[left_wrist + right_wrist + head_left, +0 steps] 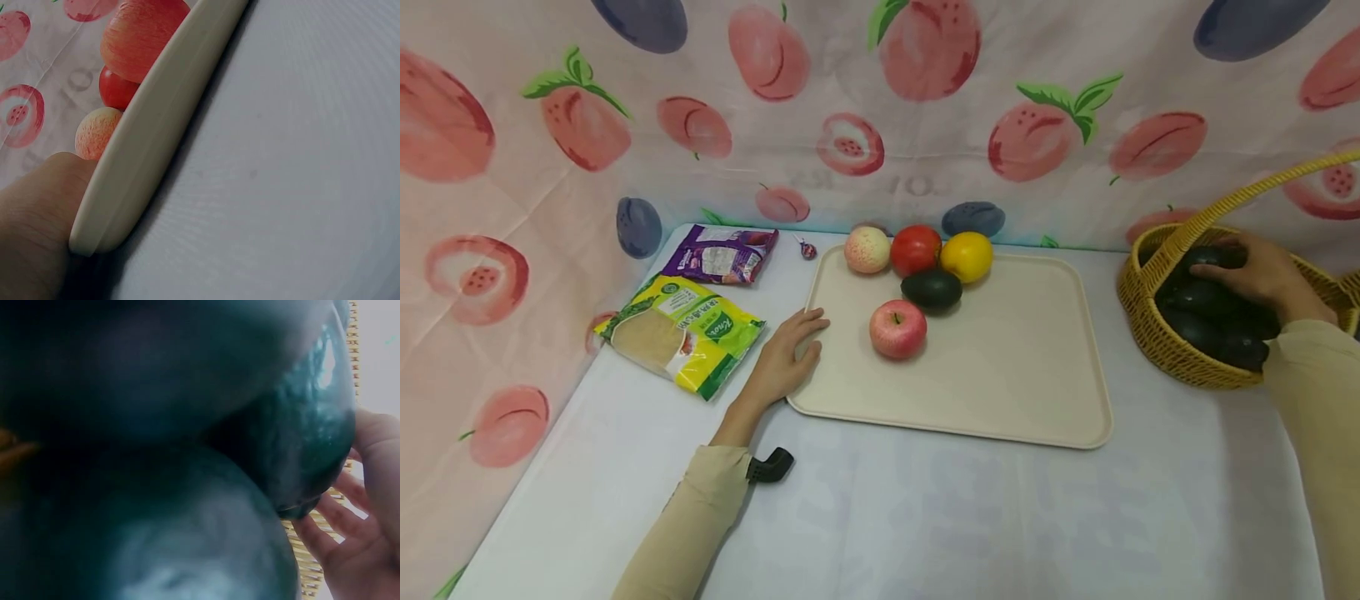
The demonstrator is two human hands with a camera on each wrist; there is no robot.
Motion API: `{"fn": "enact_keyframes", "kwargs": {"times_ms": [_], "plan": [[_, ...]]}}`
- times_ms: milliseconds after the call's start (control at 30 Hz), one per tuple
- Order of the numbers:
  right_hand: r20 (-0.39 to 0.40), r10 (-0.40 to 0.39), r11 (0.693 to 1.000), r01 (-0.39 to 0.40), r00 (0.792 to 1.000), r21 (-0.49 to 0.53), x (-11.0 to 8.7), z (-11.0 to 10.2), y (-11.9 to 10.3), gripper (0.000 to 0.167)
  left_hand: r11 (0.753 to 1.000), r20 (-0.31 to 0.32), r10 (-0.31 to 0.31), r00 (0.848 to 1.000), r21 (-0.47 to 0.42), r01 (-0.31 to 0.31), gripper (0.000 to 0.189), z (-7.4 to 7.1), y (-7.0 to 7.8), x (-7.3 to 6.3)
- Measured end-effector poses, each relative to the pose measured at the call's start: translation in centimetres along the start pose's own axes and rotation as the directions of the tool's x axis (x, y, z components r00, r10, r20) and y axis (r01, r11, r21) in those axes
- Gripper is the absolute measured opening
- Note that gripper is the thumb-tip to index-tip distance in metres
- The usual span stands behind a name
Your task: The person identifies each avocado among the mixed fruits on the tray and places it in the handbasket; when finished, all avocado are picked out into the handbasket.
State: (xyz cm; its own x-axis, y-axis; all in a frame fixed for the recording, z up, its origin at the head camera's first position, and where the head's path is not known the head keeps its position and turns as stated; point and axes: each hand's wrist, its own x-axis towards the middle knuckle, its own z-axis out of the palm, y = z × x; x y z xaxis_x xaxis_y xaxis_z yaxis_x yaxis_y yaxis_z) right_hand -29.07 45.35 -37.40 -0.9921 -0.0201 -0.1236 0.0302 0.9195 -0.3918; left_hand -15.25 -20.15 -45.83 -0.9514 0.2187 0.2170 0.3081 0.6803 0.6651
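Note:
My right hand [1266, 275] reaches into a yellow woven basket [1157, 333] at the right. Its thumb and fingers curl round a dark green avocado [306, 425], seen close up in the right wrist view. Several other avocados [1202, 297] lie against it in the basket. My left hand [786, 358] rests with spread fingers on the left rim of a beige tray [1000, 367]. On that tray sit a pink apple [898, 330], one avocado [931, 290], a yellow lemon [967, 257], a red tomato [916, 251] and a pale peach [867, 250].
Left of the tray lie a yellow-green Knorr packet [688, 333], a purple snack bag [722, 254] and a small wrapped lollipop [807, 249]. The basket's tall handle [1232, 204] arches over its opening. A fruit-print cloth [925, 142] hangs behind the white table.

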Motion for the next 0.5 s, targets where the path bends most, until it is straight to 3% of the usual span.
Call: {"fn": "enact_keyframes", "kwargs": {"times_ms": [300, 500], "plan": [[0.005, 0.039, 0.998, -0.039, 0.999, 0.041, -0.29, -0.01, -0.05, 0.084, 1.0, -0.007, 0.007, 1.0, 0.003, -0.007, 0.035, -0.06, 0.01, -0.06], [-0.037, 0.051, 0.987, -0.045, 0.998, 0.155, -0.98, -0.25, -0.63, 0.082, 1.0, 0.002, -0.003, 1.0, 0.011, 0.003, 0.036, -0.09, 0.02, -0.01]]}}
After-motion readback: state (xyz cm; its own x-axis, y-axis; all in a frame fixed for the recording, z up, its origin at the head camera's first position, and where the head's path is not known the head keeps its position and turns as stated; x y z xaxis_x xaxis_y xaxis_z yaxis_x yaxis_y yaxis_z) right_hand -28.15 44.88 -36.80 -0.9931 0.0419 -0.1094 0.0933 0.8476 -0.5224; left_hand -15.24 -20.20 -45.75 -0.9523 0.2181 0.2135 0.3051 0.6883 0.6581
